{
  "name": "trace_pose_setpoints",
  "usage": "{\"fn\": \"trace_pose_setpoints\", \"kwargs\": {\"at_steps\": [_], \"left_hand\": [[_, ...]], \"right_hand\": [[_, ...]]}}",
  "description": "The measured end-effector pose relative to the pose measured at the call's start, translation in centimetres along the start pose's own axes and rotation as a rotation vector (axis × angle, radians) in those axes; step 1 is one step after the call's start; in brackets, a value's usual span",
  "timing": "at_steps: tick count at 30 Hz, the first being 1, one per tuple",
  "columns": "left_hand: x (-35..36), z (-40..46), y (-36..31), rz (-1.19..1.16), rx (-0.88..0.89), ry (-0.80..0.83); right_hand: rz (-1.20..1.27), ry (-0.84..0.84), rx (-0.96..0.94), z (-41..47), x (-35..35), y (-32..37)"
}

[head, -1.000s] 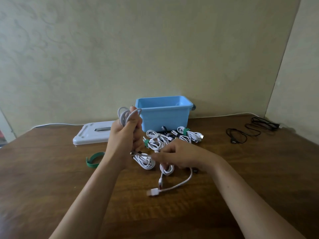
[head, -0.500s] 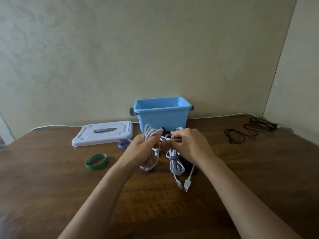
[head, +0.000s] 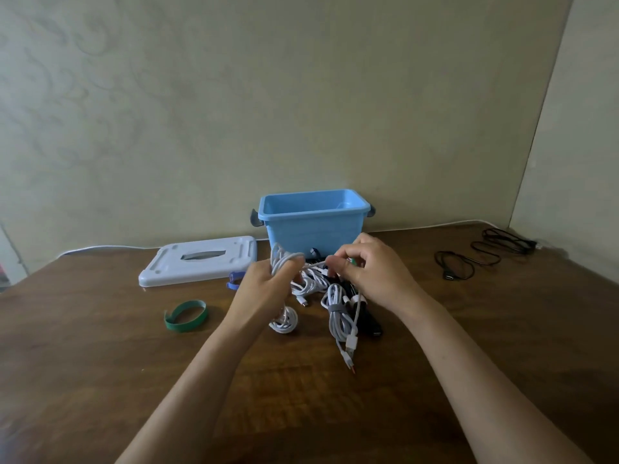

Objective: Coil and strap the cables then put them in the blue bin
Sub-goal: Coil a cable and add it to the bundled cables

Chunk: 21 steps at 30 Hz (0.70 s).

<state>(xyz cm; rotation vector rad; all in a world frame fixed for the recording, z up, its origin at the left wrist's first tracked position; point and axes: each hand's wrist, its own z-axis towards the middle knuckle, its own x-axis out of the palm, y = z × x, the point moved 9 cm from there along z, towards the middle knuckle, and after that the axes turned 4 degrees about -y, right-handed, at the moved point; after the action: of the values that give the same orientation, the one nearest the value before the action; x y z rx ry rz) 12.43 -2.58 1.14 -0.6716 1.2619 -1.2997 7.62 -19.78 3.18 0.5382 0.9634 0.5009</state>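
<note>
Left hand (head: 268,289) curled round a white cable coil (head: 283,262), loops sticking up above the fist, more hanging below to the tabletop (head: 100,380). Right hand (head: 371,272) pinches the cable's free strand betw. thumb & fingers, just right of the coil. Under both hands: pile of strapped cables (head: 338,313), white & black, in front of the blue bin (head: 311,226). White lid (head: 197,259) left of bin; green strap (head: 186,316) nearer. No readable writing.
</note>
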Motion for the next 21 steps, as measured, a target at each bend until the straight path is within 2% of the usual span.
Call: {"fn": "trace_pose_setpoints", "kwargs": {"at_steps": [3,6,11,16,21], "left_hand": [[0.5,0.0,0.1,0.132,0.047,0.001],[0.6,0.0,0.1,0.142,0.047,-0.010],[0.3,-0.5,-0.1,-0.112,-0.026,0.002],[0.6,-0.7,0.1,-0.269,-0.102,0.048],[1.9,-0.6,0.4,-0.292,-0.109,0.155]], "right_hand": [[0.089,-0.053,-0.020,-0.2,0.0,1.0],[0.207,-0.032,-0.004,-0.4,0.4,1.5],[0.545,0.129,0.061,-1.3,2.5,2.9],[0.478,0.195,-0.078,-2.1,4.2,5.0],[0.443,0.209,-0.076,-2.2,4.8,4.5]]}}
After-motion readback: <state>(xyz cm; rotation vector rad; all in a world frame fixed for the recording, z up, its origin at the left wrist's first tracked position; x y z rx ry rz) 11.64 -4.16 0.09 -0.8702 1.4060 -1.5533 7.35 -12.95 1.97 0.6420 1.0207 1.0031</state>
